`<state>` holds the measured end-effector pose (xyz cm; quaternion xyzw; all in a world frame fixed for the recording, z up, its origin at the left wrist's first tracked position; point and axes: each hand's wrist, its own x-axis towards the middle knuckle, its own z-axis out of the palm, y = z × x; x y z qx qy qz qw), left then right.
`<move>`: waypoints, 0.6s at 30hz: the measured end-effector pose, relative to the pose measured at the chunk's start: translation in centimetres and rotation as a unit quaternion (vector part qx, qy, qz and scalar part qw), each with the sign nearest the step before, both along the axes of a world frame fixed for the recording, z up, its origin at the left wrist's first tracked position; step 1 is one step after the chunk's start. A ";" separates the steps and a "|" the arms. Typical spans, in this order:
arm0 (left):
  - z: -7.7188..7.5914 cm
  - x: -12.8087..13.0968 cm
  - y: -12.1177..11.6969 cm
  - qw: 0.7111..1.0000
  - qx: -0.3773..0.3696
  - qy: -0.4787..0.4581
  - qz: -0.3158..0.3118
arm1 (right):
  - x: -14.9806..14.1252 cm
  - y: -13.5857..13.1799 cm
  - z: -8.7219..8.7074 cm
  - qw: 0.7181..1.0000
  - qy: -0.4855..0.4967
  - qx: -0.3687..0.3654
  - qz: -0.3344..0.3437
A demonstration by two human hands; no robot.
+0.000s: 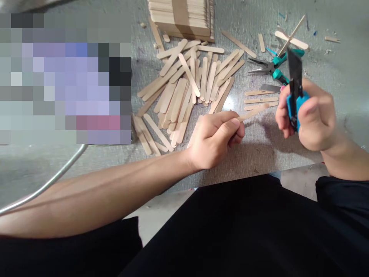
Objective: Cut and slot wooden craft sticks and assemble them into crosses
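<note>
Two hands can be seen over the grey textured bench (248, 163), both pretty much closed. One flat pale wooden craft stick (255, 112) is pinched by the left hand (216, 140) between thumb and curled fingers, its free end pointed toward the right hand (313, 117). A blue-handled cutting tool with a broad dark blade (295, 86) is gripped in that right hand, fingers wrapped round, blade up; it's kinda blurred, so whether its handles are squeezed can't be told.

Loads of loose wooden sticks (181, 90) are heaped just beyond the left hand, with a banded stack of sticks (180, 19) behind. Teal-handled needle-nose pliers (271, 68) are lying with jaws spread, partly hidden by the right hand and its tool. Three notched wooden sticks (259, 100) are lined up nearby, one partly covered by the held stick. The upper left is blocked by pixelation, and a silvery curved tube (62, 169) is seen crossing below it.
</note>
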<state>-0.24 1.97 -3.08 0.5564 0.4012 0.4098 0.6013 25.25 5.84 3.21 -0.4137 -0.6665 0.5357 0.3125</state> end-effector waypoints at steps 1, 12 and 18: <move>0.0 0.0 -0.1 1.000 -0.005 0.006 0.008 | -0.2 -0.6 0.0 0.999 0.009 -0.023 0.025; -0.9 0.2 -0.5 0.999 -0.001 -0.016 0.039 | -2.0 -3.0 -1.1 0.976 -0.034 -0.177 0.119; -0.4 0.2 -0.6 0.998 0.024 -0.052 0.018 | -2.2 -2.9 -1.4 0.983 -0.056 -0.118 0.132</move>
